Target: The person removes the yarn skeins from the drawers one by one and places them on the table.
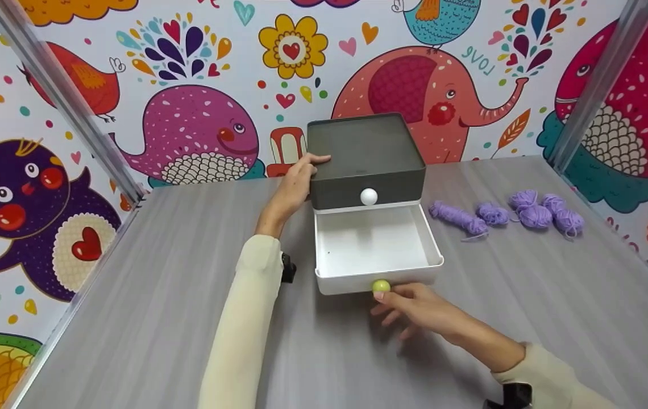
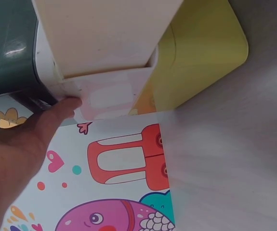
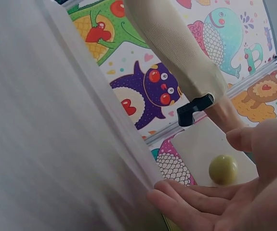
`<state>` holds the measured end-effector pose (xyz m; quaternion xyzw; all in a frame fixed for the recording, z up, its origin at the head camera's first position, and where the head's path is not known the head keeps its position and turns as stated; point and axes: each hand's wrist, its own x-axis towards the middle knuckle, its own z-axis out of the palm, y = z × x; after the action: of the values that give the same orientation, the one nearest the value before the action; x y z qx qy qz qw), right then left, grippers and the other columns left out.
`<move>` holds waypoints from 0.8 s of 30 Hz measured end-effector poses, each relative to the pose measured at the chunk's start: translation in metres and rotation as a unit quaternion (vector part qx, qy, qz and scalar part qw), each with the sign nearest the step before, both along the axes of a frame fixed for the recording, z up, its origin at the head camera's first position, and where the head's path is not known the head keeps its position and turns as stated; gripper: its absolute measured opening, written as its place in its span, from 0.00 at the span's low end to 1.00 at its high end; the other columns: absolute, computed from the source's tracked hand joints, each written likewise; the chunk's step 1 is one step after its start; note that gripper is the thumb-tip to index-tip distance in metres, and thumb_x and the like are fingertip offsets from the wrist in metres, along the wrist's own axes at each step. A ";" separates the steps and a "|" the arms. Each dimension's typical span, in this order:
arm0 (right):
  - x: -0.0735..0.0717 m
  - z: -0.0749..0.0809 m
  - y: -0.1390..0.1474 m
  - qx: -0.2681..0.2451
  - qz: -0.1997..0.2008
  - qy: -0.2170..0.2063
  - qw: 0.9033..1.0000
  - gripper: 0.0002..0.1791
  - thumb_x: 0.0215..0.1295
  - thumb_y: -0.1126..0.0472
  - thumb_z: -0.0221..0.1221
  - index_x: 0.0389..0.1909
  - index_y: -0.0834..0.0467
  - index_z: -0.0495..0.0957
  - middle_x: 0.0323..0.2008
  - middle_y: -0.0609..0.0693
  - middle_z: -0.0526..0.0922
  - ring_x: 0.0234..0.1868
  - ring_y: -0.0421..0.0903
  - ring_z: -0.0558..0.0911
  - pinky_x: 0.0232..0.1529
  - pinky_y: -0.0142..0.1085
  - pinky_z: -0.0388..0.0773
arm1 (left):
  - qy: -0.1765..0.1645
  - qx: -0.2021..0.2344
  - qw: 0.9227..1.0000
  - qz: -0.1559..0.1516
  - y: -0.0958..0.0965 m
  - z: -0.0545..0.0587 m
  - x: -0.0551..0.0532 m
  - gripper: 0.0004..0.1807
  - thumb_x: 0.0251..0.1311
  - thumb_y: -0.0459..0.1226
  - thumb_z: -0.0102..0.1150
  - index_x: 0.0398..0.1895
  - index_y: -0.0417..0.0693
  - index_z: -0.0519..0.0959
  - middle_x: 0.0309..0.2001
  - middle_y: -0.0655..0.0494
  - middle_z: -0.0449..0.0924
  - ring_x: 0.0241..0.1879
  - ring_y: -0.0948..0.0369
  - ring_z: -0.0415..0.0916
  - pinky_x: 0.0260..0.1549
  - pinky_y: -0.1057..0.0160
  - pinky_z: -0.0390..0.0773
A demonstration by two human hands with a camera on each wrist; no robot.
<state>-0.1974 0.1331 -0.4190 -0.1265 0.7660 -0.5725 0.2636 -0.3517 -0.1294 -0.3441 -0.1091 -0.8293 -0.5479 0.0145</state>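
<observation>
A storage box with a dark grey top tier (image 1: 364, 145) stands toward the back of the table; a white knob (image 1: 368, 196) is on its front. Below it, a white drawer (image 1: 372, 241) is pulled out with a bare inside. My left hand (image 1: 297, 180) grips the box's left edge, fingers over the top and thumb (image 2: 68, 107) against the side. At the drawer's front, a yellow-green knob (image 1: 381, 286) sits by the thumb of my right hand (image 1: 415, 309). The right fingers (image 3: 196, 199) stretch out below the knob without curling round it.
Several purple yarn skeins (image 1: 531, 216) lie right of the box on the grey table (image 1: 187, 318). An olive-yellow lower tier (image 2: 205, 53) shows under the white drawer in the left wrist view. Cartoon-printed walls with metal posts (image 1: 68, 102) enclose the back and sides.
</observation>
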 end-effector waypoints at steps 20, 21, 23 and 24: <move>-0.001 -0.009 -0.007 -0.095 -0.034 -0.058 0.993 0.32 0.73 0.43 0.52 0.53 0.71 0.77 0.44 0.57 0.88 0.40 0.46 0.88 0.37 0.43 0.86 | 0.001 -0.011 1.000 0.001 0.001 0.001 0.000 0.24 0.75 0.42 0.30 0.65 0.60 0.74 0.73 0.51 0.64 0.64 0.54 0.66 0.65 0.48 0.68; -0.001 -0.009 -0.007 -0.101 -0.036 -0.061 0.992 0.31 0.73 0.43 0.52 0.53 0.71 0.77 0.43 0.56 0.89 0.39 0.46 0.88 0.39 0.43 0.86 | -0.001 -0.009 1.000 0.002 0.001 0.001 0.000 0.24 0.75 0.42 0.30 0.65 0.59 0.74 0.73 0.51 0.64 0.64 0.53 0.67 0.65 0.48 0.69; 0.000 -0.010 -0.008 -0.111 -0.039 -0.062 0.991 0.30 0.74 0.44 0.52 0.52 0.71 0.77 0.40 0.53 0.89 0.39 0.45 0.88 0.42 0.42 0.86 | -0.005 -0.008 1.000 0.004 0.001 0.001 0.000 0.24 0.75 0.43 0.30 0.65 0.60 0.74 0.73 0.52 0.63 0.65 0.53 0.67 0.66 0.48 0.69; 0.000 -0.010 -0.009 -0.115 -0.040 -0.062 0.991 0.30 0.74 0.45 0.52 0.51 0.71 0.77 0.39 0.53 0.89 0.38 0.45 0.88 0.43 0.42 0.86 | -0.006 -0.009 1.000 0.003 0.001 0.001 -0.001 0.24 0.75 0.43 0.30 0.65 0.61 0.73 0.74 0.52 0.63 0.65 0.53 0.67 0.66 0.48 0.69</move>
<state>-0.1976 0.1245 -0.4288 -0.0892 0.6818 -0.6736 0.2709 -0.3523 -0.1283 -0.3434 -0.1031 -0.8344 -0.5413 0.0104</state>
